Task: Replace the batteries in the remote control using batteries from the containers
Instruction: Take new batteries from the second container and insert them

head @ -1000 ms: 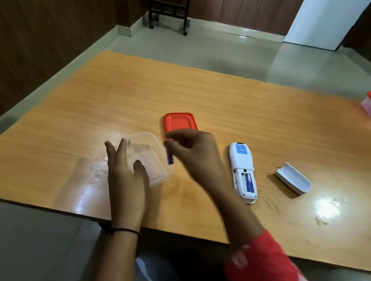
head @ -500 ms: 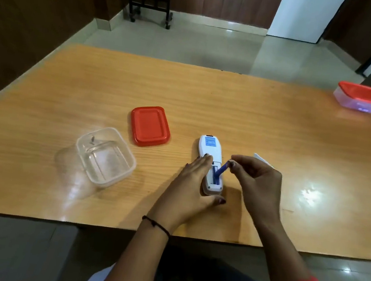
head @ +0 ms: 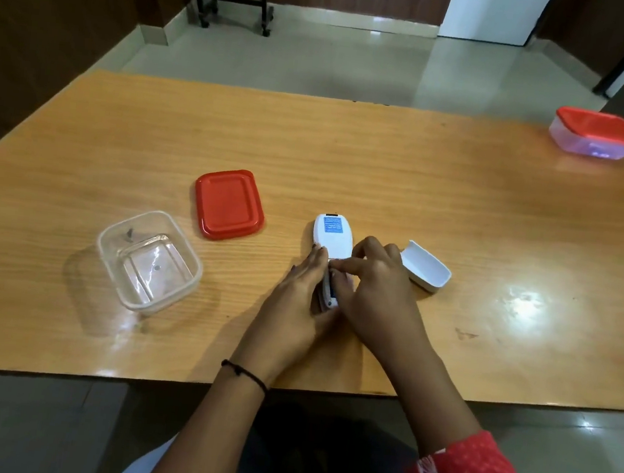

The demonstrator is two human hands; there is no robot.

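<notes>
A plain room in a home or office: a large wooden counter (head: pixel 349 155) stands on glossy pale floor tiles (head: pixel 321 64), with dark wood-panelled walls (head: pixel 35 34) behind it and a white door (head: pixel 492 12) beyond.

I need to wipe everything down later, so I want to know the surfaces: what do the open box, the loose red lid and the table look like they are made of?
Open box: clear, glossy plastic by the look; the table grain shows through its walls.
Red lid: opaque plastic, smooth with a soft sheen and a moulded raised rim.
Table: wood grain under a glossy coat; bright glare spots show. Whether solid wood or laminate cannot be told.
</notes>
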